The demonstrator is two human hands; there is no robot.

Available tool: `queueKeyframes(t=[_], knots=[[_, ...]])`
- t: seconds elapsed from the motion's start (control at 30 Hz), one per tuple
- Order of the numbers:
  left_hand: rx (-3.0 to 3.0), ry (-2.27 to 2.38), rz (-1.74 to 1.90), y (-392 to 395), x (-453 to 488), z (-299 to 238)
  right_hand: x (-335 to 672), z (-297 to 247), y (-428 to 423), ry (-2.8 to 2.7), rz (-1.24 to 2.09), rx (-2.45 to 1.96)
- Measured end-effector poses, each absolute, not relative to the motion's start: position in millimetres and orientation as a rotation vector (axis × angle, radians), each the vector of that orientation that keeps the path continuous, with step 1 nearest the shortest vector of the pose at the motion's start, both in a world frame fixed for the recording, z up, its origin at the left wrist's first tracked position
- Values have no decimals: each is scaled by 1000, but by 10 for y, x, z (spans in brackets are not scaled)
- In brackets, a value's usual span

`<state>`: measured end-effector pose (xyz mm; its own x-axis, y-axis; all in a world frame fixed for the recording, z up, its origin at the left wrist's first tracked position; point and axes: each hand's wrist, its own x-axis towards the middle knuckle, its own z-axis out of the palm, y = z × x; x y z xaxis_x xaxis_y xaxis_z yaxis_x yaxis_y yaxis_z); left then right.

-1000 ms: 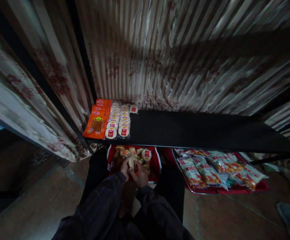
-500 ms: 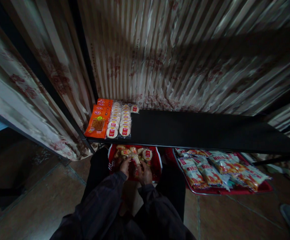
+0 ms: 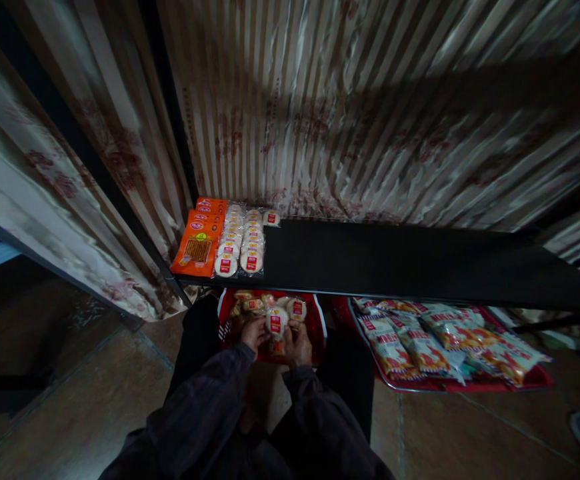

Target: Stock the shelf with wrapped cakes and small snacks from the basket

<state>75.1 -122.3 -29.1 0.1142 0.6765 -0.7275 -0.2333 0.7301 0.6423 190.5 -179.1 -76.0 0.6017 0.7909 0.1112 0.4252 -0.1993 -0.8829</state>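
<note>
Over a red basket (image 3: 323,327) between my knees, I hold a round, pale rice cracker pack (image 3: 276,323) with a red label in clear wrap. My left hand (image 3: 254,335) grips its left edge, fingers bent. On the opposite side, my right hand (image 3: 299,345) pinches its lower right edge. Another round pack (image 3: 297,309) lies in the basket just beyond my right hand. Smaller yellowish wrapped snacks (image 3: 244,304) are heaped at the basket's left; my hands hide some of its contents.
Above the basket runs a black shelf (image 3: 370,260). At its left end lie orange snack bags (image 3: 197,243) and two overlapping rows of round packs (image 3: 253,250), with a single pack (image 3: 271,218) behind. A second red basket (image 3: 420,385) holds several snack bags (image 3: 387,343). Striped curtain (image 3: 320,120) hangs behind.
The round pack between my hands has turned from edge-on to label-side up. My right hand has shifted slightly right, and the view has moved a little.
</note>
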Motion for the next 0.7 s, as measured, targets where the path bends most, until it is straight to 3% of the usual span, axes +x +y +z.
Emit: queueKeyframes(t=[0.7], knots=[[424,1179,1064,-1142,894,-156,2114,-727,-1623,-880,539,-1698]])
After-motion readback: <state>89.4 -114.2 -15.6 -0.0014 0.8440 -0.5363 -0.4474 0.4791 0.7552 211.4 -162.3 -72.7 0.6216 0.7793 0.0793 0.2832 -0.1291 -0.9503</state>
